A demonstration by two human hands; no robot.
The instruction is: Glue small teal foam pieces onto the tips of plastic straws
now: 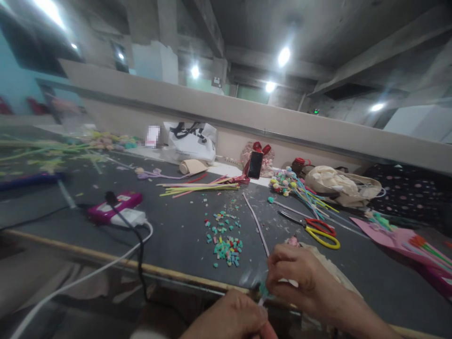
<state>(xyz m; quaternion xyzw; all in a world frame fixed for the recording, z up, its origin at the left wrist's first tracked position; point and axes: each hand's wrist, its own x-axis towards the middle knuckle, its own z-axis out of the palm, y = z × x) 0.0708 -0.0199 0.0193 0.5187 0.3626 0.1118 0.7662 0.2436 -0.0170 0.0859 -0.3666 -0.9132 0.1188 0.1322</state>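
Near the table's front edge, my left hand [235, 313] pinches the pale lilac stem [262, 301] of a small flower-like piece. Its teal head [263, 288] sits between my two hands, partly covered. My right hand [300, 278] is closed with its fingertips at that teal head; what exactly lies under them is hidden. Beyond the right fingers a loose lilac stick [256, 221] lies on the table. To the left is a scatter of small teal, yellow and red cut pieces [228, 249]. Behind my right hand are a pink piece [292, 241] and some cream cloth [330, 270].
Scissors [319, 230] with red and yellow handles lie at the right, by another teal-headed stem [293, 207]. A phone [255, 165], a bundle of coloured sticks [201, 187] and a white bag [192, 143] are at the back. A magenta power strip [122, 205] with cables lies left.
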